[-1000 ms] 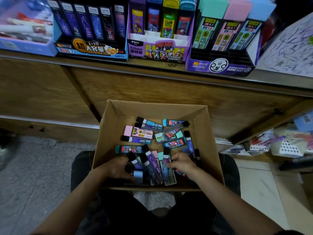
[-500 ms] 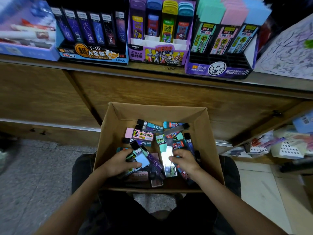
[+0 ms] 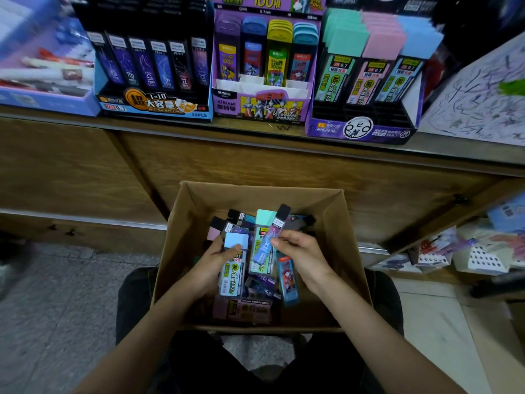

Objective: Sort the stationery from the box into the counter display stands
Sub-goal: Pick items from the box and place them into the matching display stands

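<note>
Your left hand (image 3: 211, 265) grips a light-blue-capped case (image 3: 234, 268), thumb laid across its cap and fingers curled behind it; whether more cases sit in that grip cannot be told. Your right hand (image 3: 304, 254) pinches a slim blue case (image 3: 270, 237) between thumb and fingertips, so that it tilts with its black cap up and away from you. Just behind it stands a mint-capped case (image 3: 262, 223), touching it. A teal case with red print (image 3: 287, 280) lies under the heel of your right hand; you cannot tell if it is held. Both hands are inside the cardboard box (image 3: 341, 260), over a loose heap of cases (image 3: 244, 308) on its floor. The box rests on your lap, right against the wooden counter front (image 3: 284, 166). Up on the counter stand three displays side by side: the zodiac stand (image 3: 154, 105) on the left, the Ultraman stand (image 3: 261, 108) in the middle, and the pastel stand (image 3: 360, 129) on the right, with mint, pink and blue packs in its rows.
</note>
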Demonstrator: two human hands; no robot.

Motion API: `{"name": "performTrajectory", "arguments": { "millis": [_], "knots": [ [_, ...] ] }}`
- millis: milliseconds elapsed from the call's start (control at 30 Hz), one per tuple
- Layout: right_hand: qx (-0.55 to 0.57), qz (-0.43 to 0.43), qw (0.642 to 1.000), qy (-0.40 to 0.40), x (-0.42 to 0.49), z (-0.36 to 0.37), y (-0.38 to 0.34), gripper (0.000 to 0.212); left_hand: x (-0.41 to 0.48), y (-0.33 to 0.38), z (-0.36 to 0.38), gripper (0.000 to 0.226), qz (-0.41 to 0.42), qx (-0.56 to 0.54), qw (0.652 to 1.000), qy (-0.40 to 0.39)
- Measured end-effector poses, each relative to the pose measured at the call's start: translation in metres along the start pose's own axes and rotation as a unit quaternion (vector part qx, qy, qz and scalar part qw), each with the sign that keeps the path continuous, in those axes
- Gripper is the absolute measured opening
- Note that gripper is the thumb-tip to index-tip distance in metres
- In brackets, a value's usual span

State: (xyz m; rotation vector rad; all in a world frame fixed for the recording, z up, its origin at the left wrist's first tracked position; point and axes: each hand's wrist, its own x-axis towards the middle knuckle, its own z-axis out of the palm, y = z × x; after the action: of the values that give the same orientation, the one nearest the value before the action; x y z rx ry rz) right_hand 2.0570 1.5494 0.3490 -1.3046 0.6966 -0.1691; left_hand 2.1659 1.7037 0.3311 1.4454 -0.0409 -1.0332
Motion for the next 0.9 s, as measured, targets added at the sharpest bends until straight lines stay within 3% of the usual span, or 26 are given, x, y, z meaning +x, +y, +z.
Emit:
{"name": "performTrajectory", "arguments": {
  "millis": [233,367,533,733,900],
  "knots": [
    [-0.023,-0.017,1.0,0.009,0.001,0.025,-0.015,0.01,-0.005,0.014,0.021,0.034,-0.071,-0.154,0.985,-0.027],
    [-0.051,-0.026,0.998,0.019,-0.001,0.032,-0.016,0.016,-0.01,0.014,0.025,0.05,0.023,-0.06,0.997,-0.051],
    [-0.025,-0.058,0.992,0.11,-0.001,0.041,-0.015,0.016,-0.014,0.018,0.028,0.057,0.042,-0.06,0.995,-0.062],
    [-0.013,-0.093,0.984,0.151,-0.002,0.032,-0.023,0.008,-0.017,0.031,0.027,0.027,0.069,-0.012,0.998,-0.002],
    [-0.055,-0.058,0.983,0.165,0.006,0.014,-0.03,0.022,-0.022,0.039,0.013,0.032,0.077,0.023,0.996,0.035]
  ]
}}
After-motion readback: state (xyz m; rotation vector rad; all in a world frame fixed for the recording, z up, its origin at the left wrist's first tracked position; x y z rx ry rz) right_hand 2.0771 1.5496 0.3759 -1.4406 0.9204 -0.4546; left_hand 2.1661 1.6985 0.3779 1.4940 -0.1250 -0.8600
